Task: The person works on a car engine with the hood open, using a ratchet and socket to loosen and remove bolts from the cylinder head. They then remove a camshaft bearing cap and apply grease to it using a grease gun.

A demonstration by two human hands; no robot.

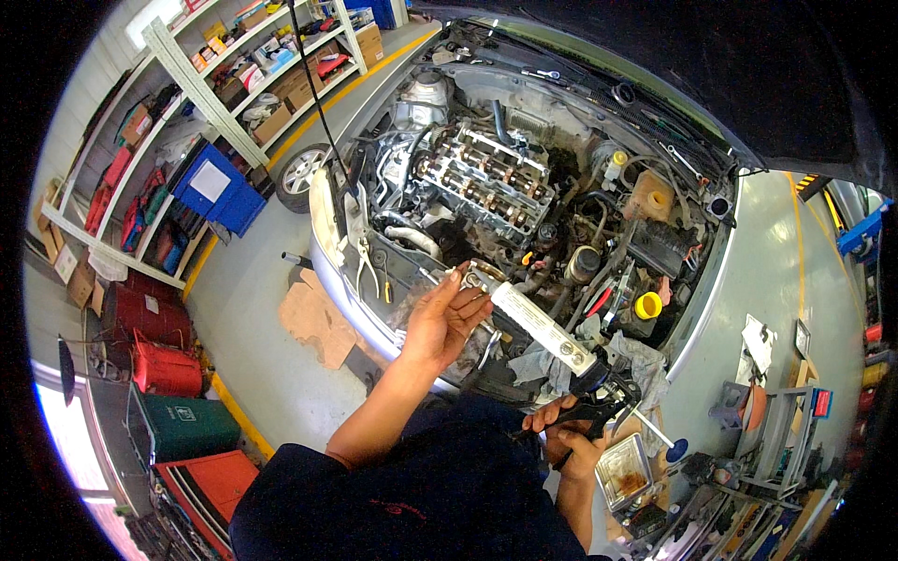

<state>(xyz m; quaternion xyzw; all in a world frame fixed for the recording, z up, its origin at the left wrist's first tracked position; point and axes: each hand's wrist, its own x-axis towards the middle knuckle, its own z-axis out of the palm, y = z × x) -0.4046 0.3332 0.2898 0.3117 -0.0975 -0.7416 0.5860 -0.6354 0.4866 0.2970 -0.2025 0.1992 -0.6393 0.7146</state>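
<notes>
A caulking gun (603,404) with a white sealant cartridge (541,327) in it lies slantwise over the front of the engine bay. My right hand (571,438) is wrapped round its black handle. The gun's rod, tipped with a blue knob (677,451), sticks out to the lower right. At the cartridge's front end, my left hand (451,320) is closed, thumb and fingertips together by the nozzle; what they pinch is too small to make out. Beyond the hands sits the engine (491,182), its cover off and the camshafts bare.
Pliers (366,266) and a yellow-handled screwdriver (387,292) lie on the car's front edge at left. A yellow cap (647,305) and grey rags (641,360) are at the bay's right. The raised hood (748,75) overhangs the far right. A stained tray (625,472) stands below right.
</notes>
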